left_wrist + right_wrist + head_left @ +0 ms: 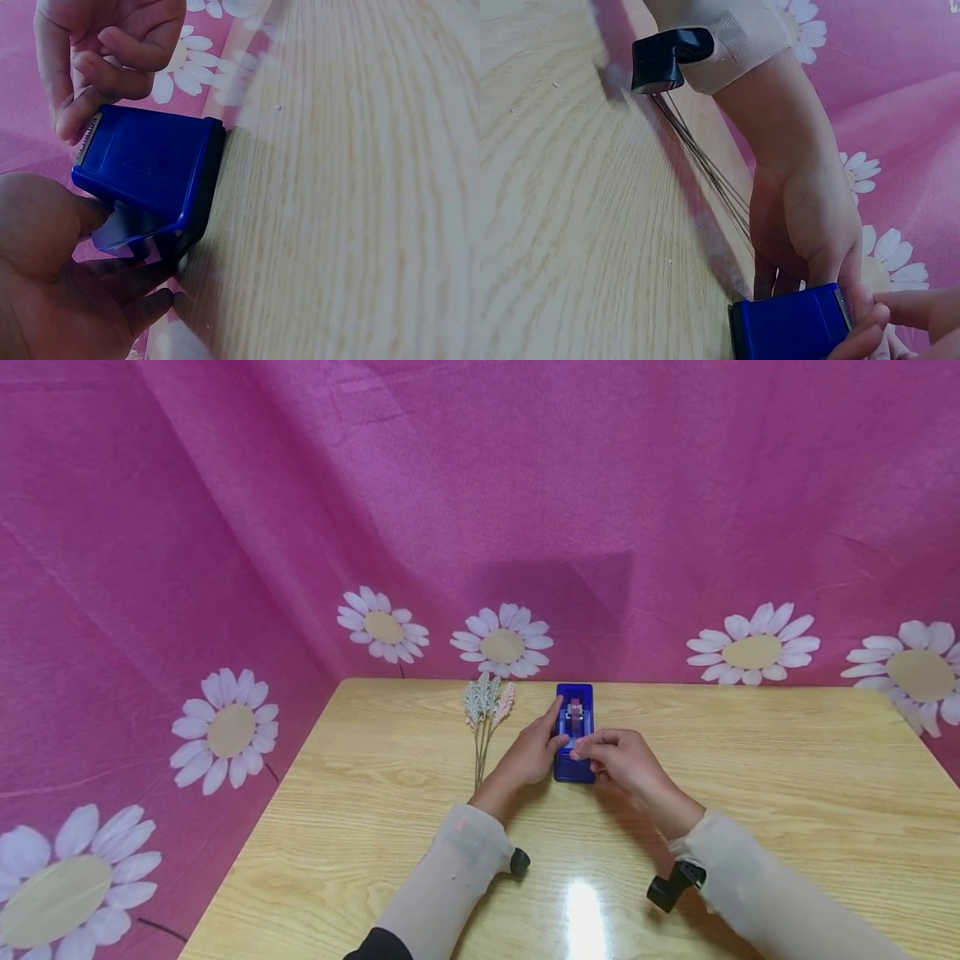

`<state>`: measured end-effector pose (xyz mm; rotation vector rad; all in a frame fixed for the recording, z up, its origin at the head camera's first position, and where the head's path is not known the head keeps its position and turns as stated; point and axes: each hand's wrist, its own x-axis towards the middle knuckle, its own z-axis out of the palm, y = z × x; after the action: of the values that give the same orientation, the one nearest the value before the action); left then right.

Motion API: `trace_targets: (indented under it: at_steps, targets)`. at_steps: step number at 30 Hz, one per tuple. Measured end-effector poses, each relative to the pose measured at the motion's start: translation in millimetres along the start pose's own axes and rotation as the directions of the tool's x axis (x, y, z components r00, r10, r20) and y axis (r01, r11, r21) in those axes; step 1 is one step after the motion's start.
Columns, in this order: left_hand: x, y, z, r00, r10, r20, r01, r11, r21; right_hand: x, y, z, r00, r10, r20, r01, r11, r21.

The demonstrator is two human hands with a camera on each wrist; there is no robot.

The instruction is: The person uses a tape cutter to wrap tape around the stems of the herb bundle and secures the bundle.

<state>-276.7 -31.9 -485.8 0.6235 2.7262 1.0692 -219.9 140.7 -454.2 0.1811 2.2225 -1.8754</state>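
A blue tape dispenser point(574, 772) stands on the table, its small tape roll point(576, 713) near the far end. My left hand point(531, 752) holds it from the left side, thumb near the top edge and fingers along the wall. Over the near half, my right hand point(628, 762) has thumb and forefinger pinched together by the toothed cutter point(88, 139). They appear to pinch the tape's end, though the clear strip is hardly visible. In the right wrist view the dispenser's blue end point(787, 324) shows between both hands.
A bunch of dried-looking flower stems point(486, 703), pale green and pink, lies left of the dispenser, partly behind my left wrist. Behind the wooden table point(787, 768) hangs a magenta cloth point(675, 510) printed with white daisies. Each wrist carries a black camera point(519, 862).
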Motion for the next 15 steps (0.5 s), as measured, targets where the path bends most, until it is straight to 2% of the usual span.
trace_targets:
  at_steps: [15]
  targets:
    - [-0.7, -0.4, 0.2, 1.0, 0.01, -0.006, -0.01, 1.0, 0.013, -12.3, 7.8, 1.5, 1.0, -0.018, 0.023, 0.017, 0.999, 0.04]
